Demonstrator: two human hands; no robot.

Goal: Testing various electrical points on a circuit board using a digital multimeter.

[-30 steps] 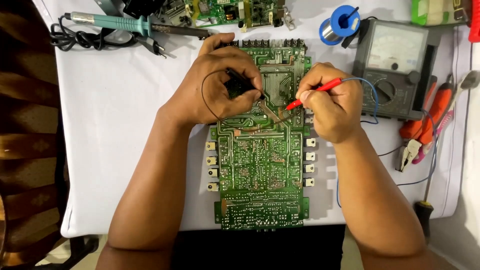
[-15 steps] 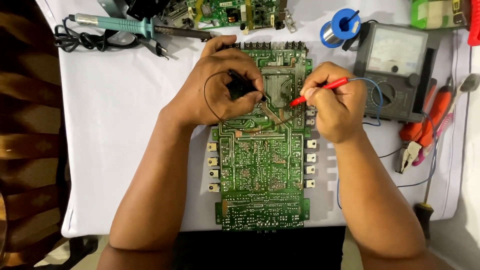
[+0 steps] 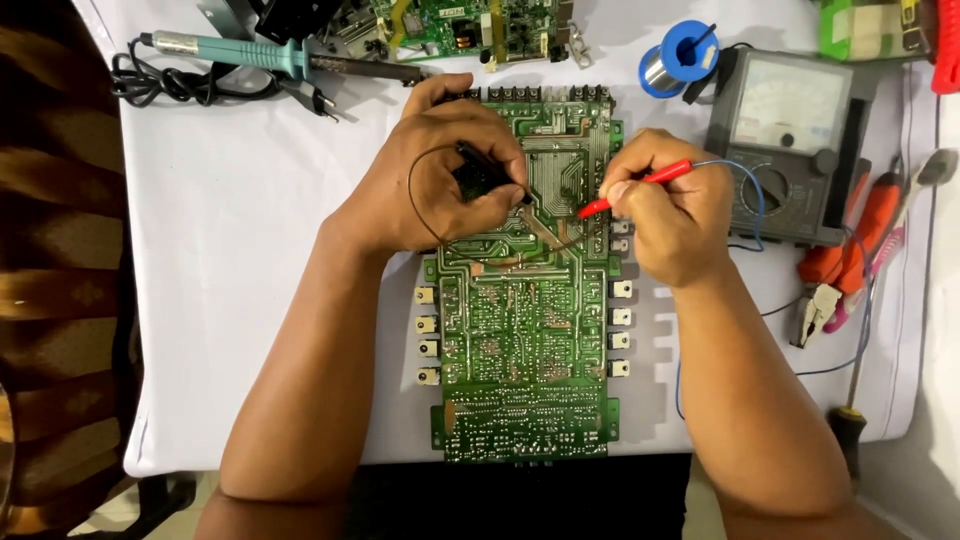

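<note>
A: What is each hand doing?

B: The left hand (image 3: 440,175) is curling shut around a black probe (image 3: 485,172), its tip pressing onto the copper traces of the green circuit board (image 3: 520,340). The right hand (image 3: 672,215) is pinching a red probe (image 3: 638,188) like a pen, slanting its tip down onto the same board, just left of its fingers.

A: Why is the board lying solder side up?

B: Probably so the flat, glossy traces are exposed to both tips. It is resting on a white cloth-covered surface (image 3: 250,300), under and between the hands.

A: And beyond the right hand?

B: A grey boxy analogue meter (image 3: 790,150), wired by thin leads; orange-handled pliers (image 3: 835,270) are lying beside it.
</note>
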